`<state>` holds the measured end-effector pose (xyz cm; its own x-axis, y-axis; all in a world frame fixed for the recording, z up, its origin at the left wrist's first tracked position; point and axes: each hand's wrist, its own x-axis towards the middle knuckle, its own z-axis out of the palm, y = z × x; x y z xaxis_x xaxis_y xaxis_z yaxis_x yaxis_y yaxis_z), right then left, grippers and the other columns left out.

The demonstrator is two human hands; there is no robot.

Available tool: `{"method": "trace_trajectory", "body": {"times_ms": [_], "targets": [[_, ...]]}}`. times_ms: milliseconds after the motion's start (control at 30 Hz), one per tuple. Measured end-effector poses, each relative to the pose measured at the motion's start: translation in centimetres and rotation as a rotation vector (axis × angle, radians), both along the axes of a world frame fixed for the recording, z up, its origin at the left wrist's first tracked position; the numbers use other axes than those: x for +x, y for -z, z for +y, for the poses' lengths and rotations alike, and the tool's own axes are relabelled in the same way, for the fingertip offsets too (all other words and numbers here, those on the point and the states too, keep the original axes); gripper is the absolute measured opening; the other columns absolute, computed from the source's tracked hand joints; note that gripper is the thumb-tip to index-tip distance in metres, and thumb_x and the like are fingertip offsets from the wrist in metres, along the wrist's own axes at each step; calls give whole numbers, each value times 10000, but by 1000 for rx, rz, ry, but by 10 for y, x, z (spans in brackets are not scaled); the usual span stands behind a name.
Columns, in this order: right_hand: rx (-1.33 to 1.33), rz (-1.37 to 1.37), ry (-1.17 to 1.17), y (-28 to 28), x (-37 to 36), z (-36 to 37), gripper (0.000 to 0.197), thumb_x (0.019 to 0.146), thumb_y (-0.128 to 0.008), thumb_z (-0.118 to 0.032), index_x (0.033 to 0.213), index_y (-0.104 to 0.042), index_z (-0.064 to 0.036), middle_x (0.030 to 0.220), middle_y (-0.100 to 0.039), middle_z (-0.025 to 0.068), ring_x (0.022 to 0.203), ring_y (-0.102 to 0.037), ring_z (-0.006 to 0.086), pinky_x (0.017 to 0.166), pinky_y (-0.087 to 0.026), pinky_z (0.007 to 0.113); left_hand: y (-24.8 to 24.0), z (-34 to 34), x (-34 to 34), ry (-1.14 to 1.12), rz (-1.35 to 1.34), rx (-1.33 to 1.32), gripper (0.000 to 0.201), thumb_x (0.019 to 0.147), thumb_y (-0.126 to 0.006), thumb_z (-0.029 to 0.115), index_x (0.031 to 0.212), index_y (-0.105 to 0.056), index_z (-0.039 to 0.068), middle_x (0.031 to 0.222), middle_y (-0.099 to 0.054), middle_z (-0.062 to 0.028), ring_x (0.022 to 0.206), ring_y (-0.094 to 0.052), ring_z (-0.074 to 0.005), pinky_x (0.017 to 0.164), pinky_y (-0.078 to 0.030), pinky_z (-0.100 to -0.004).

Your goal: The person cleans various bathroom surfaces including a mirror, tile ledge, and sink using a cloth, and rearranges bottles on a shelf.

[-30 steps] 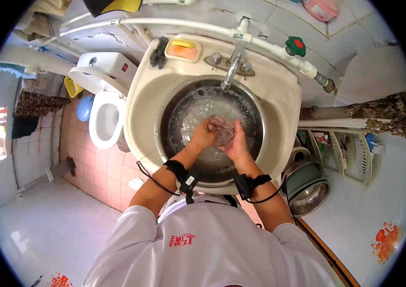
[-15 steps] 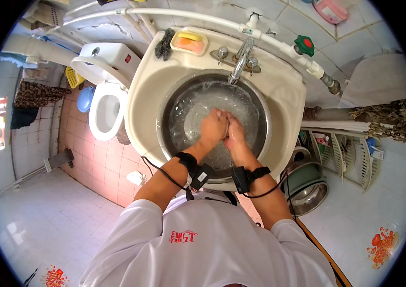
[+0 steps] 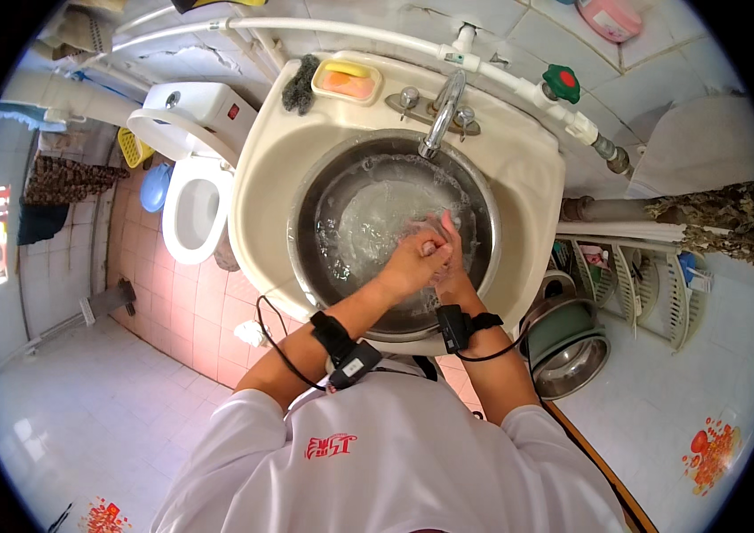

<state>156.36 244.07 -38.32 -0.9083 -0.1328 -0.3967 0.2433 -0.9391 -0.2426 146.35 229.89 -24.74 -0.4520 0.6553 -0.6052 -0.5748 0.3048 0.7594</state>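
Wet cloth, seen a second ago, is now obscured; left hand [image 3: 416,261] is curled against right hand [image 3: 452,253], fingers partly extended, both shifted rightward; their hold cannot be told.

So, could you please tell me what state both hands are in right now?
Left hand: curled closed against the right; contents cannot be told.
Right hand: looks open, fingers extended, partly hidden by the left.
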Motion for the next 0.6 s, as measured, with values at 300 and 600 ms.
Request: {"method": "trace_trajectory", "body": {"times_ms": [300, 600], "targets": [[334, -468, 319, -14, -49, -29, 494, 1238, -741, -469, 1582, -722, -115, 1449, -802, 77, 1300, -779, 225, 1043, -639, 387, 60, 9, -36, -69, 749, -387, 349, 1231, -687, 342, 1283, -793, 14, 1005, -839, -288, 968, -834, -480, 857, -636, -578], [223, -607, 163, -87, -36, -35, 801, 1230, -500, -804, 1743, -596, -197, 1740, -625, 139, 1544, -619, 393, 1209, -508, 747, 103, -44, -71, 137, 395, -377, 441, 1157, -801, 156, 1577, -749, 34, 1323, -832, -163, 1097, -821, -275, 919, -683, -407]]}}
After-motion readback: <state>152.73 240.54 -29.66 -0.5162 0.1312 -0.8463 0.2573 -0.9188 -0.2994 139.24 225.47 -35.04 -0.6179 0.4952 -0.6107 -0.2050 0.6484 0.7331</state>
